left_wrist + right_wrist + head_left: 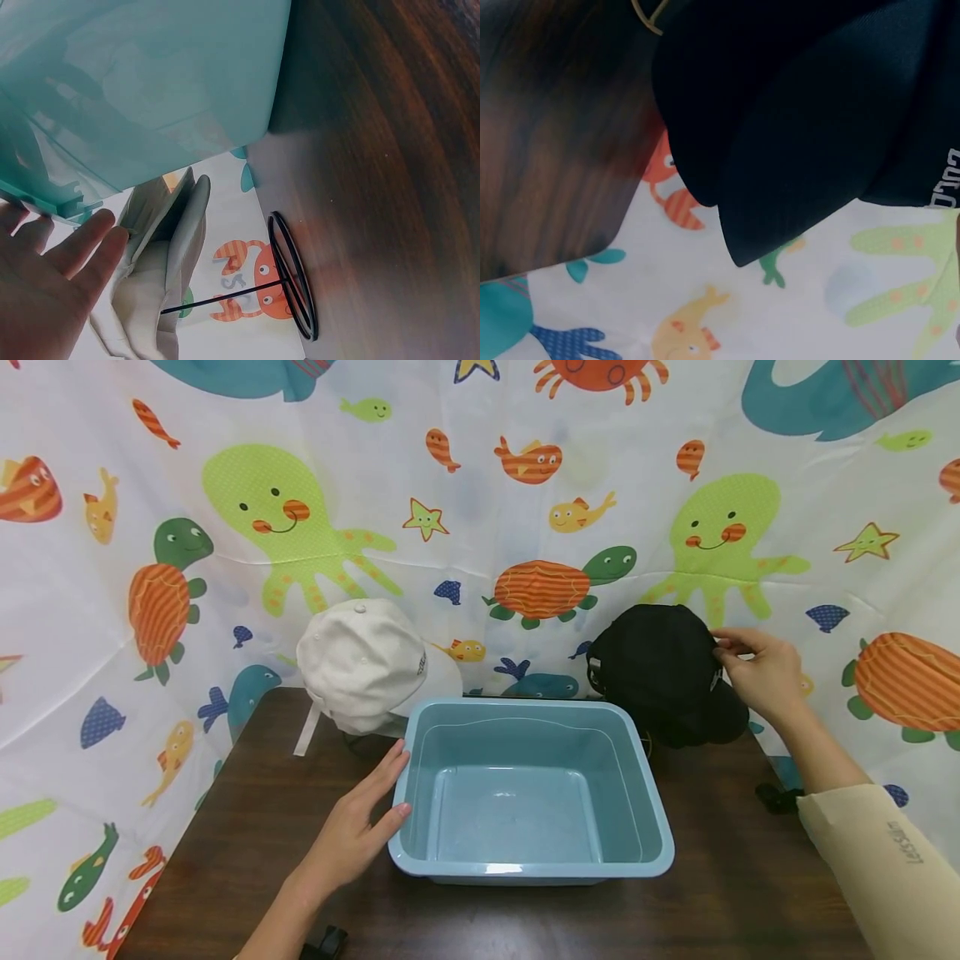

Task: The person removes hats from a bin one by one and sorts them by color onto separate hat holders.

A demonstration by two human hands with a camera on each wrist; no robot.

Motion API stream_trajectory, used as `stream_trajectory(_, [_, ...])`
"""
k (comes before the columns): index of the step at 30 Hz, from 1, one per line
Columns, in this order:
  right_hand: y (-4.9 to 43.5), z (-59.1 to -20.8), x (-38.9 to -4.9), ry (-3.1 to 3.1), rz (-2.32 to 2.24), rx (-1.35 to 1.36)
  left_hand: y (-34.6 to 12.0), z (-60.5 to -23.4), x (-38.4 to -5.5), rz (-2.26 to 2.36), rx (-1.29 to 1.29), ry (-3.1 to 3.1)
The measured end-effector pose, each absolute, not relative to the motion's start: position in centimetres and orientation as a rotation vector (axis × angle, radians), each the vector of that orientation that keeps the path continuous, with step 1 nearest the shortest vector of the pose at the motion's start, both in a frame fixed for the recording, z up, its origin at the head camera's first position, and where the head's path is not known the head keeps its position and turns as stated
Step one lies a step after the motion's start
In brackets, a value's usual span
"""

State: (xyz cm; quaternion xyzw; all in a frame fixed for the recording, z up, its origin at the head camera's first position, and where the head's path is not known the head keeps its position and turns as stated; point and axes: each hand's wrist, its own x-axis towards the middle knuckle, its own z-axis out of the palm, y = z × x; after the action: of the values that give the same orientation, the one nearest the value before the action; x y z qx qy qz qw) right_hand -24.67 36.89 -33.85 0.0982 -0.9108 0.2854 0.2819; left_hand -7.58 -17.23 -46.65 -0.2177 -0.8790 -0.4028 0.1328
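A light-blue plastic basin stands in the middle of the table. My left hand reaches its left rim with fingers extended and touching it; the left wrist view shows the same fingers along the basin's edge. To the right, a black baseball cap sits on a thin wire stand, brim facing right. My right hand pinches the upper side of this cap between thumb and fingers. In the right wrist view the cap fills the upper right, and the hand is mostly out of view.
Behind the basin's left corner, a white baseball cap hangs on a stand with a black wire base. A dark wooden table carries everything. A sea-animal curtain hangs close behind. A small black object lies near the right edge.
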Motion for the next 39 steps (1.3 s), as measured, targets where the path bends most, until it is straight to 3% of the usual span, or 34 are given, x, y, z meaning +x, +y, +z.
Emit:
stream_trajectory(27, [37.7, -36.8, -24.1, -2.366, 0.820, 0.297, -17.1, -46.6, -7.5, -1.160, -0.633, -2.549])
stream_trajectory(39, [37.5, -36.3, -22.0, -2.351, 0.884, 0.269, -17.3, -46.3, -7.5, -1.112, -0.619, -2.590])
